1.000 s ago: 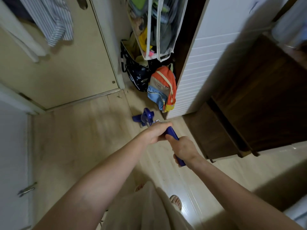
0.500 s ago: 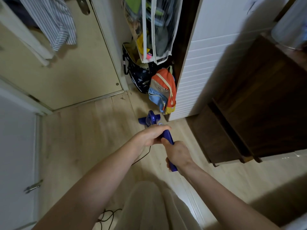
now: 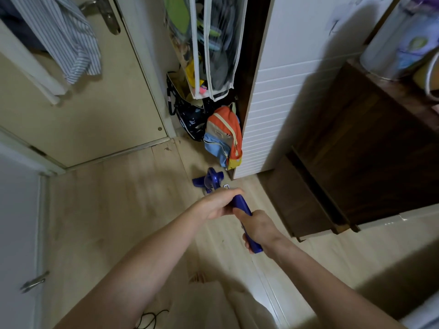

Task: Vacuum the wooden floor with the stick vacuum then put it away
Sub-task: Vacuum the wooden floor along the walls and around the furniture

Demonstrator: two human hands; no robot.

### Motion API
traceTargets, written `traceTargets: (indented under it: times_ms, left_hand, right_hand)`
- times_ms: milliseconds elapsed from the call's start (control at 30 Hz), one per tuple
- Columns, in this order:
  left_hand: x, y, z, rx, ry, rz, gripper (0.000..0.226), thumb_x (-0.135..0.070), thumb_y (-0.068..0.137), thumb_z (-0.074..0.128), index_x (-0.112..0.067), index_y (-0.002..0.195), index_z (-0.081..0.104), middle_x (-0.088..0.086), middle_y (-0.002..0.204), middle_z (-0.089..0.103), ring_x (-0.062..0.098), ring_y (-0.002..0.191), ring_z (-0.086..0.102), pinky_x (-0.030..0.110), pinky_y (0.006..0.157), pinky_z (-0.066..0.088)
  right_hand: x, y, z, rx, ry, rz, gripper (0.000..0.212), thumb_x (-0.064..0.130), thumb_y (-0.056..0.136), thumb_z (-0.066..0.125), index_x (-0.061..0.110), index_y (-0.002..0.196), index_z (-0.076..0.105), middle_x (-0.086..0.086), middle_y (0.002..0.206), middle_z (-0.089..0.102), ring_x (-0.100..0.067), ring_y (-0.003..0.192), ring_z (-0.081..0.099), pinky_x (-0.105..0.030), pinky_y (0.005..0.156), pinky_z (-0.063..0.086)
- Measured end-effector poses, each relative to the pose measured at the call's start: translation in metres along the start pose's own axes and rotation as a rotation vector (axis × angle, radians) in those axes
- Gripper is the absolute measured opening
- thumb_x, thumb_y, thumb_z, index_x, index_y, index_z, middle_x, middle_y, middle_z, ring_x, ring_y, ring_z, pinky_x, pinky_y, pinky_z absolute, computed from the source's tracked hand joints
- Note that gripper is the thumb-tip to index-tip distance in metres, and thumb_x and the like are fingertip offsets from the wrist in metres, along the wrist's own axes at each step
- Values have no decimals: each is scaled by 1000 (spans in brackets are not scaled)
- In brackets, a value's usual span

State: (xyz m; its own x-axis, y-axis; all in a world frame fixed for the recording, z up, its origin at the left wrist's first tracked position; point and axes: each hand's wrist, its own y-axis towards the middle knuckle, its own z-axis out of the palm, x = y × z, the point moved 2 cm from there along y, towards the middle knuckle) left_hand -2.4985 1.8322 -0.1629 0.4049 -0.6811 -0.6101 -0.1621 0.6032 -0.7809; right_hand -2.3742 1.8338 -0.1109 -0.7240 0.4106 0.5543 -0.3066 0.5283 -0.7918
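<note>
With our left hand [image 3: 217, 205] and right hand [image 3: 257, 227] both clamped round the stick vacuum [image 3: 240, 205], we risk ramming its head into the backpack [image 3: 223, 136] just beyond it.

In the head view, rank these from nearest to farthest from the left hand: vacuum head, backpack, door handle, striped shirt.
From the left hand:
1. Vacuum head, just beyond the hand on the floor.
2. Backpack, against the white cabinet.
3. Door handle, upper left on the door.
4. Striped shirt, farther left; close to the handle.
</note>
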Motion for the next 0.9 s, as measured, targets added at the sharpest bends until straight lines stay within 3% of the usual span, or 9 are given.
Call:
traceTargets:
  times_ms: [167,333,467,533,600,700,900]
  left_hand:
    - [42,-22,14,49,-9,-44,22,-17,91,60,-12,72,50,0,53,49,10,46,51,21,48,47]
    - [55,-17,19,-8,38,-36,15,-23,85,65,-12,84,54,5,72,54,18,68,55,26,65,51]
    - [50,-2,16,-73,67,-30,14,-23,88,63,-12,85,54,7,77,54,21,73,57,25,61,53]
    - [45,9,9,-99,73,-19,15,-25,89,63,-13,87,54,6,76,54,19,72,57,25,61,52]
    - [38,22,0,-115,50,-2,16,-27,89,63,-13,89,55,6,77,55,18,71,58,25,62,53]
    - [24,43,-12,-115,-6,20,16,-26,92,61,-13,86,54,5,74,55,15,63,56,22,55,50]
    - [4,87,-27,-153,-6,28,13,-22,93,58,-14,84,52,5,74,56,15,63,56,24,58,49]
  right_hand:
    - [-43,-29,3,20,-28,-45,36,41,97,52,7,86,50,-10,64,56,-18,44,51,-31,53,48]
    - [-62,-21,11,-31,12,-75,38,45,93,53,9,81,51,-12,68,62,-27,52,58,-42,64,55]
    - [-61,-1,20,-93,-27,-88,44,56,88,50,12,80,51,-19,83,69,-39,73,66,-53,77,57]
    - [-55,12,25,-88,-34,-93,44,55,90,49,11,84,50,-21,89,69,-38,70,67,-50,73,58]
    - [-43,26,24,-61,-15,-94,42,52,93,49,10,87,50,-19,84,66,-30,56,62,-41,60,58]
    - [-22,48,18,-29,-17,-82,38,46,97,49,9,86,47,-13,70,57,-19,38,51,-26,40,46]
    - [0,93,20,-83,-173,-71,42,51,97,44,9,96,48,-11,73,59,-18,40,53,-28,42,49]
